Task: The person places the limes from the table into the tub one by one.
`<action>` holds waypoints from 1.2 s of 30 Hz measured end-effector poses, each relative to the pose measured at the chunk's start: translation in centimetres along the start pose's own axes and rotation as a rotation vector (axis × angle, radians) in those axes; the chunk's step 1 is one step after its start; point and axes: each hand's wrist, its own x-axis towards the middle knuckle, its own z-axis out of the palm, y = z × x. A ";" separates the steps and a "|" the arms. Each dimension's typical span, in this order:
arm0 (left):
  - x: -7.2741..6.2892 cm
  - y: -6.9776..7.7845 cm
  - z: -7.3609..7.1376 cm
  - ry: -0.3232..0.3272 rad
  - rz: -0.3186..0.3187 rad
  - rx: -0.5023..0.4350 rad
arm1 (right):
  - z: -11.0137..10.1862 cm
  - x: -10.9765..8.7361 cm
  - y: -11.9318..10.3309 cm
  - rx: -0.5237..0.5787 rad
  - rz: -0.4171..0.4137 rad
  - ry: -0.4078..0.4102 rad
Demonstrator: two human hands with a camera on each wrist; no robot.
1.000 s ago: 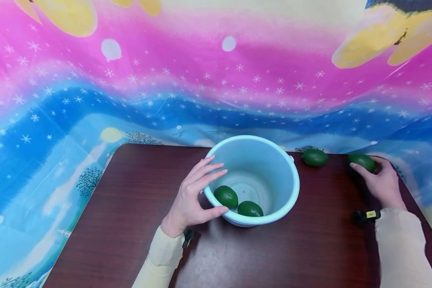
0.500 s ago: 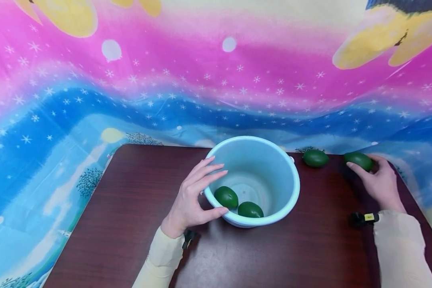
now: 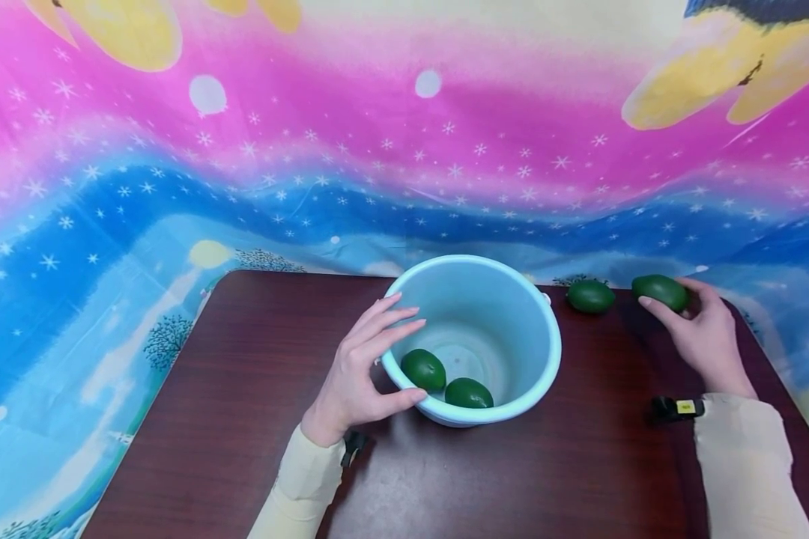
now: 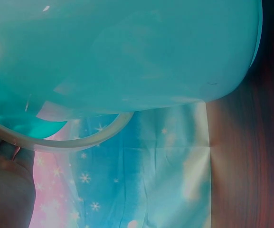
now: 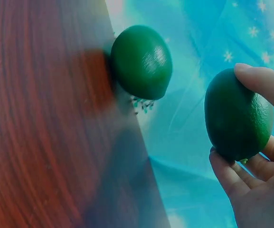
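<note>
We pinch a green fruit (image 3: 659,293) in the right hand (image 3: 711,340) while the left hand (image 3: 360,367) rests at the rim of a light-blue bucket (image 3: 556,337).
The held fruit is over the far right of the table (image 3: 243,419), well apart from the left hand; our right thumb lies on one side and the fingers curve round the other, parted just by the fruit's width. Near it, between that hand and the bucket, a loose fruit (image 3: 590,296) sits at the table's far edge. Our left thumb touches the near rim, spread wide from nearly straight fingers that reach over the bucket's left side. Inside, a left-lying fruit (image 3: 423,370) and a right-lying fruit (image 3: 469,392) sit side by side, toward the near wall.
</note>
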 end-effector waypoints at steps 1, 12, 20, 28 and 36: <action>0.0 0.0 0.0 0.001 0.001 -0.002 | 0.0 0.0 -0.2 0.006 -0.001 0.001; 0.0 0.1 0.0 0.003 0.004 -0.009 | 0.2 -0.5 -1.7 0.035 -0.022 0.014; 0.1 0.1 -0.1 0.001 0.000 -0.007 | 0.1 -0.8 -2.7 0.068 -0.039 0.025; 0.1 0.1 0.0 0.002 0.006 -0.007 | 0.6 -1.1 -3.3 0.108 -0.068 0.017; 0.2 0.0 -0.1 0.008 0.014 -0.006 | 2.2 -1.2 -4.6 0.131 -0.113 0.009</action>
